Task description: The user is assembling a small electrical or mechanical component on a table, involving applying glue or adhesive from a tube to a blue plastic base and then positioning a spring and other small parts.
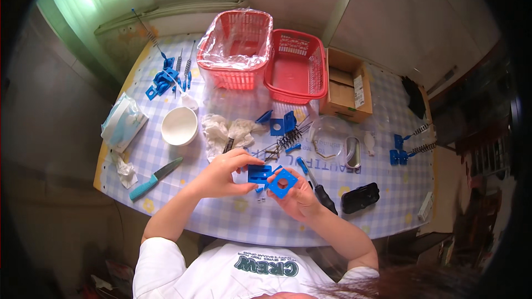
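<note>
My left hand (pixel 226 173) grips a blue plastic bracket (pixel 259 172) with slots, fingers on its upper edge and thumb below. My right hand (pixel 300 199) pinches a blue square plate (pixel 282 192) with a round hole, tilted and close beside the bracket; whether the two parts touch I cannot tell. Small blue bits (pixel 259 190) lie on the cloth beneath. Just beyond my hands are several dark springs (pixel 289 139) and more blue brackets (pixel 289 122). A screwdriver (pixel 323 195) with a black handle rests by my right hand.
Two red baskets (pixel 235 80) (pixel 296 97) and a cardboard box (pixel 354 112) line the back. At left are a white bowl (pixel 179 126), a tissue pack (pixel 124 123), a turquoise-handled knife (pixel 145 187) and spring assemblies (pixel 164 77). A black case (pixel 360 198) and blue spring parts (pixel 398 157) lie right.
</note>
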{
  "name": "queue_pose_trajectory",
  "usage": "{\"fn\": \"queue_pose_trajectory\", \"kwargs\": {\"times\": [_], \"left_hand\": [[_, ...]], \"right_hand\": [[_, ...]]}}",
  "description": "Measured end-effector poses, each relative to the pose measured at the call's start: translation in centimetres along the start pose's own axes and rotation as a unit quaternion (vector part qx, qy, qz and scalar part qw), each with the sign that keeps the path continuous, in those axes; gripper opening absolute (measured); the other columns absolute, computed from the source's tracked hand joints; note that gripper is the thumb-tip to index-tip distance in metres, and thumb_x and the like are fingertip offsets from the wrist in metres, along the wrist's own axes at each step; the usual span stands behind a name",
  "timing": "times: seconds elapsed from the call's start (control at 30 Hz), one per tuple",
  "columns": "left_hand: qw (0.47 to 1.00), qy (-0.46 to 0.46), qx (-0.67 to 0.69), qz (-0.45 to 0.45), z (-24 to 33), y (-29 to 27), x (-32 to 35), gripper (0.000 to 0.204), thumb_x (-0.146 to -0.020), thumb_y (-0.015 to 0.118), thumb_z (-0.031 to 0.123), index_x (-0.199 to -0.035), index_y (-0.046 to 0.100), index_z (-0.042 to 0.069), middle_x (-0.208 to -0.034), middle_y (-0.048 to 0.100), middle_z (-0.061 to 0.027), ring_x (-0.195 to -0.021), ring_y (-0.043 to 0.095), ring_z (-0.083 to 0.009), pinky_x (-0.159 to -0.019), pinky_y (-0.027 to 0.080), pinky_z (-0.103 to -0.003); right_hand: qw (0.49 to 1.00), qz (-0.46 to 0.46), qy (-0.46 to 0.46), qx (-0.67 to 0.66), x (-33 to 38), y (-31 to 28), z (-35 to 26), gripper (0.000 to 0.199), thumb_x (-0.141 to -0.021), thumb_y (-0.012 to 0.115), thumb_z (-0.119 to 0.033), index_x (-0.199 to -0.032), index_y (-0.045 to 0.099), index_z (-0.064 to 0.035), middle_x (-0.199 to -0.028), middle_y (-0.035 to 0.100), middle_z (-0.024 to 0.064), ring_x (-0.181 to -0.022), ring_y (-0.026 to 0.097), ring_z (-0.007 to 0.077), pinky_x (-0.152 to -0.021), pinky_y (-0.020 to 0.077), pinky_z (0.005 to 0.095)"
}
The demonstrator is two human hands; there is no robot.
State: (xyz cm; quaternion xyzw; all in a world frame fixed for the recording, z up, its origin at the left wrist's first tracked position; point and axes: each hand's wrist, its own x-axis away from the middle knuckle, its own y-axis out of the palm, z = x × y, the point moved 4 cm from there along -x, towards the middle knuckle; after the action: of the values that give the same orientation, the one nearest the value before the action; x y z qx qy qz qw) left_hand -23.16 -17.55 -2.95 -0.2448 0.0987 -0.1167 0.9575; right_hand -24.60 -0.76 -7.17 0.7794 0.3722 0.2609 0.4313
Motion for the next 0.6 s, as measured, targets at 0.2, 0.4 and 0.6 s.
{"fn": "queue_pose_trajectory", "kwargs": {"times": [0.2, 0.4, 0.6], "left_hand": [[0.986, 0.025, 0.160, 0.032, -0.9, 0.9, -0.1, 0.045, -0.064, 0.068, 0.004, -0.106, 0.051, 0.002, -0.091, 0.054, -0.0055, -0.086, 0.053, -0.0146, -0.074, 0.045, -0.026], [0.918, -0.046, 0.393, -0.014, -1.7, 2.2, 0.2, 0.046, -0.070, 0.063, 0.000, -0.112, 0.044, -0.002, -0.101, 0.052, -0.0070, -0.095, 0.051, -0.0138, -0.081, 0.045, -0.027], [0.877, -0.083, 0.472, -0.029, -1.8, 2.9, 0.3, 0.046, -0.072, 0.062, 0.002, -0.114, 0.044, -0.002, -0.103, 0.052, -0.0073, -0.097, 0.051, -0.0136, -0.084, 0.041, -0.028]], "right_hand": [[1.000, 0.009, 0.007, 0.008, 0.0, 0.4, 0.2, 0.053, -0.069, 0.069, -0.022, -0.112, 0.044, -0.0065, -0.108, 0.052, 0.0087, -0.101, 0.048, 0.0179, -0.087, 0.0366, 0.0343], [0.998, 0.030, -0.014, 0.047, 0.0, 0.5, -1.0, 0.054, -0.068, 0.070, -0.027, -0.111, 0.045, -0.0069, -0.103, 0.055, 0.0072, -0.092, 0.052, 0.0148, -0.077, 0.0396, 0.0307], [0.992, 0.073, -0.045, 0.089, -0.2, 0.0, -1.5, 0.054, -0.066, 0.070, -0.032, -0.108, 0.048, -0.0068, -0.098, 0.057, 0.0059, -0.085, 0.054, 0.0127, -0.073, 0.0406, 0.0281]]}}
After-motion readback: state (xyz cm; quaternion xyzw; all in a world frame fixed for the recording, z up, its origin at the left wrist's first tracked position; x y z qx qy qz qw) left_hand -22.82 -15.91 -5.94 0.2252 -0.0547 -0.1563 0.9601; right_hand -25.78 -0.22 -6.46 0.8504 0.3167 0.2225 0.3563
